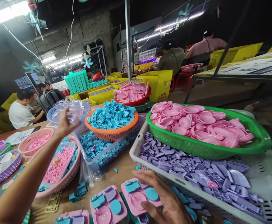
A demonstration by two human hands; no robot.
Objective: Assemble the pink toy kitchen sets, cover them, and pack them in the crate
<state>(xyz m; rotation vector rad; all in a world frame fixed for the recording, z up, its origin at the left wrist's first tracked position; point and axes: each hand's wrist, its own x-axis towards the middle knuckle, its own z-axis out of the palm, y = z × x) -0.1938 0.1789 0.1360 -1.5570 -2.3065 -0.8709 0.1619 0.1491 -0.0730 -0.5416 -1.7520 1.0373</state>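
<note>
My left hand (67,123) reaches out over the near edge of a light blue basket (53,117) of clear plastic parts, fingers apart and slightly blurred. My right hand (165,196) hovers over or touches the right side of a pink toy kitchen panel (131,197), its thumb and fingers spread. That panel carries blue and purple pieces and a round pink bowl. To its left lies a similar pink panel (124,211), and part of a third pink panel (85,214) shows at the bottom edge.
An orange basket (103,134) of blue parts sits above a clear blue bin (96,163). A green basket (173,146) of pink dishes rests on a grey crate (136,152) of purple pieces. A pink basket (76,165) stands left. Seated people (21,109) work beyond.
</note>
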